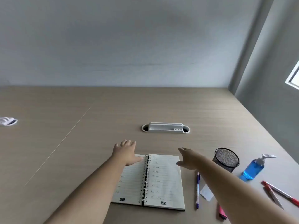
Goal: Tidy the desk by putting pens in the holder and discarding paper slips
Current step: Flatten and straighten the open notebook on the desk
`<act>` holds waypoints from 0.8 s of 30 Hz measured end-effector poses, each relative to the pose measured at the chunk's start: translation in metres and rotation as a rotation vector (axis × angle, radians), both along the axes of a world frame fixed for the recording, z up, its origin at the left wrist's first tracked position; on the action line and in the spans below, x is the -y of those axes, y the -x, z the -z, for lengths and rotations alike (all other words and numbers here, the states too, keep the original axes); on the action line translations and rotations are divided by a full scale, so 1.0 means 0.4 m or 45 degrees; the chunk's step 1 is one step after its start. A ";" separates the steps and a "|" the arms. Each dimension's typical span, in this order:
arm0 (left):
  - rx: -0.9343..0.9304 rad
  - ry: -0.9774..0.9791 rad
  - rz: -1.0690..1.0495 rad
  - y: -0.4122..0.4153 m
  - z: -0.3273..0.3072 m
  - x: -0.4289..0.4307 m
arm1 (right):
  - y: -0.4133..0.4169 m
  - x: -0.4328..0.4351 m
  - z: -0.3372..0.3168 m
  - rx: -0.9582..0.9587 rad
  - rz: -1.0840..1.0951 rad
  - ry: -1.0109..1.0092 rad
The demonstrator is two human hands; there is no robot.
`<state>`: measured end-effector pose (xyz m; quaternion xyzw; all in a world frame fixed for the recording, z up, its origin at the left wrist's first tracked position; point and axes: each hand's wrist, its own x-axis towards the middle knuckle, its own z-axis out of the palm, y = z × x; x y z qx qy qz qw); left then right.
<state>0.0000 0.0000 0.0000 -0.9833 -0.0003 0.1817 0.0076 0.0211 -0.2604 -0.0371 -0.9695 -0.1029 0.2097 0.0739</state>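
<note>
"AIG" logos mark both bottom corners of the open spiral notebook (150,180), whose handwritten lines are too faint to read. Left hand (125,152) and right hand (188,159) hover empty, each grip spread, above the notebook's far edge. Right of it lie a blue pen (197,189), paper slip (206,192) and red pens (281,194), near the mesh holder (226,159); the far surface (97,110) is broad.

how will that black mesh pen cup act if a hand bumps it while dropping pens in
The black mesh pen cup looks empty and thin-walled, so it is probably light and may slide or tip on the smooth desk. It stands upright; once tipped, its round body could roll. The mesh likely gives fingers fair purchase.
</note>
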 end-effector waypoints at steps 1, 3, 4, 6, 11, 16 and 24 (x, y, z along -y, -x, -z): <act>-0.050 -0.006 0.007 0.006 0.028 -0.002 | -0.001 -0.010 0.023 -0.036 -0.003 -0.004; -0.140 -0.007 0.008 0.016 0.088 -0.006 | -0.003 -0.028 0.063 -0.080 -0.021 -0.015; -0.168 -0.013 0.007 0.028 0.119 -0.011 | 0.002 -0.037 0.083 -0.085 -0.028 -0.006; -0.214 -0.012 0.020 0.039 0.167 -0.011 | -0.001 -0.053 0.114 -0.083 -0.064 0.012; -0.278 0.050 0.020 0.047 0.223 -0.014 | -0.037 -0.078 0.152 -0.166 -0.083 0.013; -0.303 0.056 0.015 0.047 0.235 -0.027 | -0.063 -0.086 0.150 -0.206 -0.025 0.067; -0.331 0.056 0.028 0.046 0.229 -0.026 | -0.046 -0.102 0.134 -0.028 -0.165 0.222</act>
